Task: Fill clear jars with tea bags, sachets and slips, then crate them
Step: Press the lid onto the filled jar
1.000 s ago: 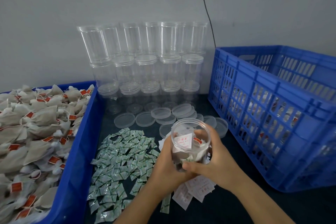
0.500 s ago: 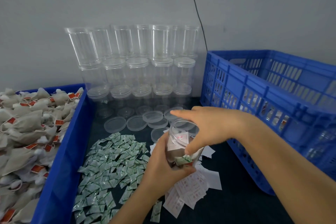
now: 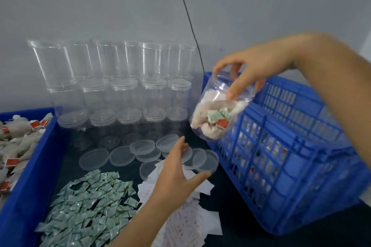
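Now the filled jar (image 3: pixel 217 110) had left the table: half a second earlier both hands held it upright over the paper slips (image 3: pixel 186 196), and here the right hand (image 3: pixel 249 74) alone carried it, raised and tilted, right at the near corner of the blue crate (image 3: pixel 291 156). The right hand's fingers and thumb curled round the jar's upper rim from above, and no lid was visible on it. Through the clear wall showed pale tea bags, one green sachet and a red tag. That lift suggested the filling of this jar was finished and crating was under way, though the jar had not yet crossed over the crate's rim.

The left hand (image 3: pixel 178 172) had let go of the jar. It hovered with fingers spread and holding nothing, left of the crate, low over the slips and just beside the loose clear lids (image 3: pixel 122 155).

Farther left of the crate lay the scattered green sachets (image 3: pixel 88 206), then a blue tray of tea bags (image 3: pixel 18 142). Stacked empty jars (image 3: pixel 120 78) stood against the wall behind the lids. Inside the crate, dim shapes showed through the lattice, too unclear to identify.
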